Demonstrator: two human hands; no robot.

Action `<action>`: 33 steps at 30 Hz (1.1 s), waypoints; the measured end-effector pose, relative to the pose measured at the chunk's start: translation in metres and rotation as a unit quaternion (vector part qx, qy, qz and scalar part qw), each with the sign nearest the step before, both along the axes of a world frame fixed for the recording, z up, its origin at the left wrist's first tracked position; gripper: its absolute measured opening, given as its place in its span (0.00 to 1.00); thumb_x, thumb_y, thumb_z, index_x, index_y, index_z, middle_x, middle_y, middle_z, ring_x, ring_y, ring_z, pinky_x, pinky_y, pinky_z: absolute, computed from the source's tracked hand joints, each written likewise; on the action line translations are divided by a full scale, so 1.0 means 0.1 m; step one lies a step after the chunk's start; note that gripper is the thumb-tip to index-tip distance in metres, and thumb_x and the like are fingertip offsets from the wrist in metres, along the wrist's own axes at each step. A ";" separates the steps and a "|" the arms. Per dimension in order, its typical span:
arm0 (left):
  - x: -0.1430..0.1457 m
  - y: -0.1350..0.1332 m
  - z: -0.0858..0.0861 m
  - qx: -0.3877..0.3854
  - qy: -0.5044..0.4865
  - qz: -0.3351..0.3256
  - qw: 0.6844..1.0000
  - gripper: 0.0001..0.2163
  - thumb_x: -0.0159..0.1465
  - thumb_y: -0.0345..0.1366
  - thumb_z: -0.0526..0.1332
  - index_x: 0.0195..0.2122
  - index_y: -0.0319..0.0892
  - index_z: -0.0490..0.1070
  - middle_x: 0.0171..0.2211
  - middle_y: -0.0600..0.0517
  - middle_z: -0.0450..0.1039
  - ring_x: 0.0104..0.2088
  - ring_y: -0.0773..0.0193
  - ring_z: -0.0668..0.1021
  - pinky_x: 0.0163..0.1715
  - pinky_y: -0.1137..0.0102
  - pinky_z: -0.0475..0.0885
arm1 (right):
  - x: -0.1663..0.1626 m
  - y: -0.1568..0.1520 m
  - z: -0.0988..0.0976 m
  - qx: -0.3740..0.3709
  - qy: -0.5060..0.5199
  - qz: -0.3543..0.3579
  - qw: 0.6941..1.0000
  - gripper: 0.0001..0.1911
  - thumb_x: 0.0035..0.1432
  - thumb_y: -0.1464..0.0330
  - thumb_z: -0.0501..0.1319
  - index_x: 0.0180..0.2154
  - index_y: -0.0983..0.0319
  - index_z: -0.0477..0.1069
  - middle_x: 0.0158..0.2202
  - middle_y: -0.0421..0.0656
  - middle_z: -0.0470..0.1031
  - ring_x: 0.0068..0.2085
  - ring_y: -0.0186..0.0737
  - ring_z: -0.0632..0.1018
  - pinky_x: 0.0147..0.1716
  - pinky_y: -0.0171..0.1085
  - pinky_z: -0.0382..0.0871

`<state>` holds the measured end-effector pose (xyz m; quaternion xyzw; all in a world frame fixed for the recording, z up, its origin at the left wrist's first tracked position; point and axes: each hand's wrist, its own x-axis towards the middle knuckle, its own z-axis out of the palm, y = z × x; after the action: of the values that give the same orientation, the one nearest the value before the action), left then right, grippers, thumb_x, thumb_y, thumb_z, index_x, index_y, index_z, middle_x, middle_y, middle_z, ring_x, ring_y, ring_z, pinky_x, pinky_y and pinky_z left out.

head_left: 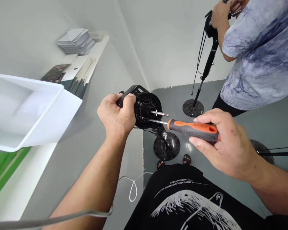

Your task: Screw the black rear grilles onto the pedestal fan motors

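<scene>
My left hand (118,111) grips the side of a black fan motor housing (147,102), thumb over its edge. A bare metal shaft sticks out from the middle of the housing toward the right. In my right hand (230,143) is an orange and black screwdriver (194,127), held by its handle with the fingers closed round it. The thin blade points left, and its tip meets the housing face below the shaft. Whether the tip sits in a screw is too small to tell. Under the housing, the stand ends in a round black base (166,146) on the floor.
At left, a white plastic bin (38,111) stands on a white shelf, with a stack of paper (75,41) farther back. A co-worker (261,54) handles a similar black stand (209,60) at upper right. Another round base (261,151) lies right, partly behind my hand. A white cable (133,191) hangs near me.
</scene>
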<state>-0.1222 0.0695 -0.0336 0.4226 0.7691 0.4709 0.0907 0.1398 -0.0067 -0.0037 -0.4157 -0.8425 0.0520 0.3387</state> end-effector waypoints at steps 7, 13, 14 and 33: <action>0.03 -0.01 0.02 -0.011 0.011 -0.002 1.000 0.13 0.56 0.44 0.62 0.20 0.48 0.61 0.20 0.56 0.58 0.25 0.62 0.63 0.30 0.60 0.60 | 0.03 0.04 0.01 -0.088 0.044 -0.073 0.992 0.12 0.72 0.59 0.61 0.45 0.61 0.70 0.34 0.42 0.83 0.33 0.38 0.85 0.28 0.32 0.78; 0.04 -0.03 0.03 -0.012 0.008 -0.017 1.000 0.16 0.59 0.41 0.64 0.19 0.48 0.57 0.20 0.54 0.58 0.26 0.60 0.65 0.32 0.58 0.63 | 0.03 -0.06 -0.06 0.003 -0.013 -0.019 1.000 0.12 0.74 0.62 0.60 0.52 0.63 0.67 0.42 0.47 0.82 0.34 0.37 0.84 0.33 0.37 0.80; 0.03 -0.03 0.03 -0.011 0.008 -0.019 1.000 0.17 0.59 0.41 0.64 0.19 0.49 0.57 0.20 0.54 0.58 0.26 0.60 0.65 0.32 0.57 0.63 | 0.02 -0.07 -0.08 0.049 -0.029 0.002 0.998 0.08 0.74 0.66 0.60 0.51 0.62 0.67 0.47 0.49 0.80 0.35 0.36 0.82 0.36 0.38 0.81; 0.08 -0.08 -0.06 0.013 0.040 -0.050 0.998 0.14 0.59 0.47 0.60 0.21 0.50 0.58 0.24 0.51 0.68 0.31 0.55 0.73 0.37 0.56 0.70 | -0.02 0.08 0.15 -0.076 -0.011 -0.060 0.995 0.09 0.60 0.67 0.69 0.37 0.58 0.70 0.24 0.33 0.74 0.16 0.30 0.69 0.13 0.32 0.61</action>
<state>-0.1141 0.0619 -0.0399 0.4800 0.7439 0.4584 0.0777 0.1377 0.0012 0.0108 -0.4904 -0.8135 0.0903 0.2992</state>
